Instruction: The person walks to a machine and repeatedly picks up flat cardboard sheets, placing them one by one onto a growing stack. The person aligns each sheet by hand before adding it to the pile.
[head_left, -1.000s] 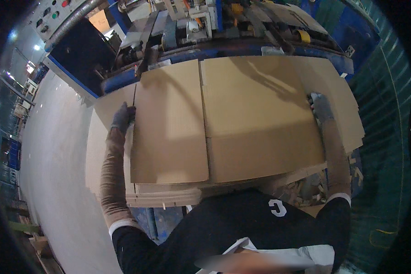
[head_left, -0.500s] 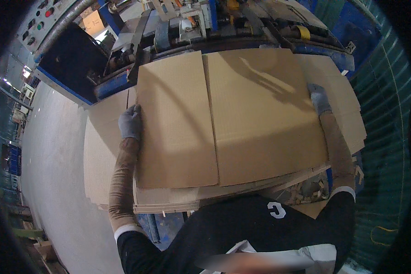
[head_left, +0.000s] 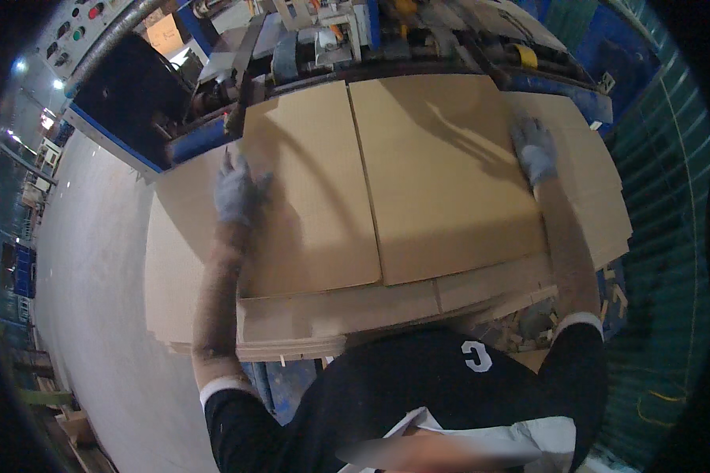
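Observation:
A folded brown cardboard box blank [head_left: 442,173] lies before me, a narrow gap running between its two upper panels. Beneath it is a stack of cardboard sheets [head_left: 331,315] that sticks out on the left, right and near sides. My left hand [head_left: 239,189], in a grey glove, is at the blank's left edge, somewhat blurred, with fingers stretched out and thumb apart. At the right edge, my gloved right hand [head_left: 534,150] rests with its fingers extended along the board. Neither hand is wrapped round the blank.
Beyond the blank stands a machine [head_left: 323,55] with belts and rollers. A control panel [head_left: 75,35] with buttons is at the upper left. Green corrugated sheeting [head_left: 655,221] rises on the right. Cardboard scraps [head_left: 521,327] lie below the stack's near right side.
The blank has slid away from me toward the machine, baring more of the stack's near edge. Both hands moved forward and inward; the left hand's fingers have opened.

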Demonstrator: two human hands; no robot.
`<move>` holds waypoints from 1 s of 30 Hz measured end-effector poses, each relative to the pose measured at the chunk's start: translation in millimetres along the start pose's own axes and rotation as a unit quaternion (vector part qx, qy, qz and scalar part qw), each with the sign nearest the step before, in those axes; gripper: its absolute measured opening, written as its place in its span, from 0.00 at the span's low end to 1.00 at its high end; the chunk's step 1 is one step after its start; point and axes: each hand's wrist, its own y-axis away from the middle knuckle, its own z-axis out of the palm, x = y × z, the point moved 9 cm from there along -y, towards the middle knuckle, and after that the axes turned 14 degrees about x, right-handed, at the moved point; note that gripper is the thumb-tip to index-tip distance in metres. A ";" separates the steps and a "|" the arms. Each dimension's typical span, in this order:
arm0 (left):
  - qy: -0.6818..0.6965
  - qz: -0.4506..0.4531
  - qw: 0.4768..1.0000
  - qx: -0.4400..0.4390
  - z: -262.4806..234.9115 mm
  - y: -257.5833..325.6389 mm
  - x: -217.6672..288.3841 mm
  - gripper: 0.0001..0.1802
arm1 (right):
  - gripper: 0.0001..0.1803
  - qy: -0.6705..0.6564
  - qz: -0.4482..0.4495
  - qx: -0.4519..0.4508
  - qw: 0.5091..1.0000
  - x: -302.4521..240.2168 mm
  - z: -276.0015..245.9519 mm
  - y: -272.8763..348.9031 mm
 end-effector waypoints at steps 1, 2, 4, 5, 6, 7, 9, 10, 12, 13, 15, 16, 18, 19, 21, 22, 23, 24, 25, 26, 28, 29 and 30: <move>0.204 -0.059 0.974 -0.081 -1.3 17.9 10.3 0.24 | 0.26 -0.051 0.013 -0.026 0.998 -2.0 -14.8 13.0; 0.290 -0.036 0.945 -0.146 -13.5 44.5 29.1 0.29 | 0.30 -0.102 0.058 -0.095 0.989 5.5 -28.5 39.1; 0.234 0.192 0.939 -0.162 -57.4 99.7 72.2 0.36 | 0.39 -0.066 -0.069 -0.142 0.985 -6.7 -71.7 89.5; 0.188 0.228 0.940 -0.171 -69.4 120.6 77.5 0.37 | 0.43 -0.104 -0.088 -0.164 0.977 -9.4 -89.7 113.5; 0.154 0.278 0.934 -0.164 -77.2 134.4 82.8 0.37 | 0.48 -0.079 -0.084 -0.242 0.963 -5.8 -90.0 135.6; 0.128 0.255 0.943 -0.171 -76.9 137.8 75.0 0.38 | 0.50 -0.104 -0.094 -0.221 0.965 -7.1 -101.0 142.1; 0.100 0.237 0.955 -0.148 -80.0 137.9 60.8 0.39 | 0.53 -0.100 -0.125 -0.204 0.966 -9.9 -112.9 152.0; 0.097 0.263 0.949 -0.147 -78.5 138.3 58.8 0.37 | 0.54 -0.097 -0.116 -0.236 0.960 -9.6 -107.5 154.6; 0.090 0.318 0.937 -0.116 -75.9 131.5 53.4 0.33 | 0.56 -0.122 -0.162 -0.224 0.953 -24.7 -106.0 147.4; 0.098 0.313 0.940 -0.093 -76.8 125.7 47.0 0.32 | 0.55 -0.128 -0.170 -0.216 0.953 -30.5 -105.7 142.9; 0.134 0.327 0.935 -0.014 -86.0 115.0 36.4 0.31 | 0.55 -0.123 -0.184 -0.220 0.950 -42.5 -103.9 138.2; 0.131 0.320 0.938 -0.022 -80.7 109.0 27.6 0.31 | 0.53 -0.141 -0.213 -0.175 0.951 -53.2 -111.4 132.8; 0.173 0.321 0.931 0.019 -81.8 98.9 14.7 0.30 | 0.51 -0.142 -0.239 -0.149 0.949 -65.7 -113.3 126.4; 0.177 0.345 0.921 0.027 -78.1 96.2 12.5 0.31 | 0.50 -0.122 -0.234 -0.155 0.952 -66.3 -107.5 121.5; 0.151 0.362 0.920 -0.008 -58.1 92.0 9.9 0.30 | 0.48 -0.095 -0.236 -0.160 0.954 -67.7 -90.6 105.7; 0.140 0.373 0.917 -0.027 -47.2 89.7 11.2 0.30 | 0.46 -0.100 -0.236 -0.151 0.955 -67.4 -83.2 95.3; 0.140 0.358 0.923 -0.006 -41.5 80.3 11.6 0.31 | 0.44 -0.106 -0.236 -0.142 0.955 -67.0 -73.9 83.0; 0.133 0.351 0.927 0.006 -31.8 68.4 15.5 0.32 | 0.42 -0.124 -0.256 -0.098 0.954 -69.4 -70.6 68.4; 0.119 0.342 0.932 0.013 -21.4 54.5 20.1 0.33 | 0.40 -0.093 -0.230 -0.120 0.961 -64.6 -52.1 55.2; 0.118 0.310 0.943 -0.005 -8.0 37.4 22.4 0.32 | 0.39 -0.075 -0.221 -0.108 0.966 -67.2 -37.9 41.2; 0.077 0.253 0.964 -0.021 19.5 2.7 32.2 0.31 | 0.36 -0.050 -0.180 -0.102 0.977 -72.9 -11.5 17.3; 0.043 0.232 0.972 -0.012 30.5 -15.0 39.6 0.31 | 0.34 -0.043 -0.147 -0.108 0.982 -77.6 2.4 5.7; -0.002 0.197 0.980 -0.031 41.5 -25.0 41.2 0.31 | 0.33 -0.026 -0.101 -0.114 0.988 -78.2 13.0 -1.0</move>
